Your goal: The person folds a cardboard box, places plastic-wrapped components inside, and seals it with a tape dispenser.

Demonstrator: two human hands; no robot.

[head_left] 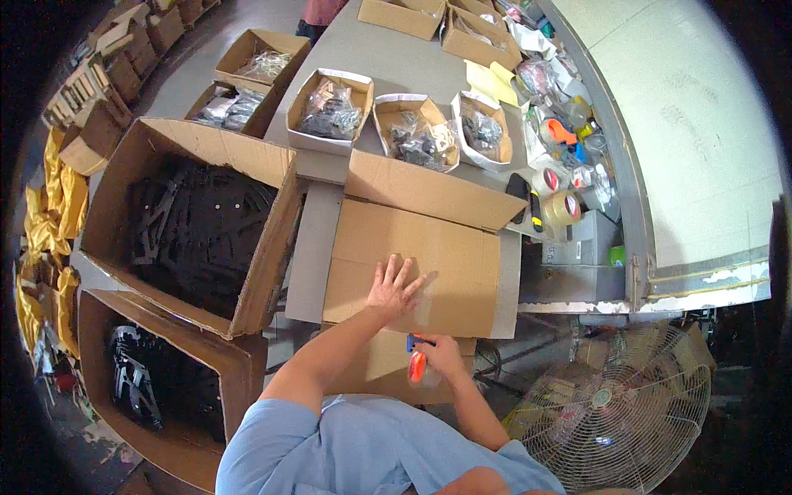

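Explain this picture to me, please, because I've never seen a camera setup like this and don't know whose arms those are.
There's no robot here: these are a person's own bare arms. The single picture comes from a wide fisheye camera on their head, looking down, which is why straight edges bend.

The left hand lies spread on brown cardboard. The right hand holds an orange and blue tape dispenser.

Beyond, a grey table bears open boxes of bagged parts. Two big cartons of black pieces stand at left; a round fan is at lower right.
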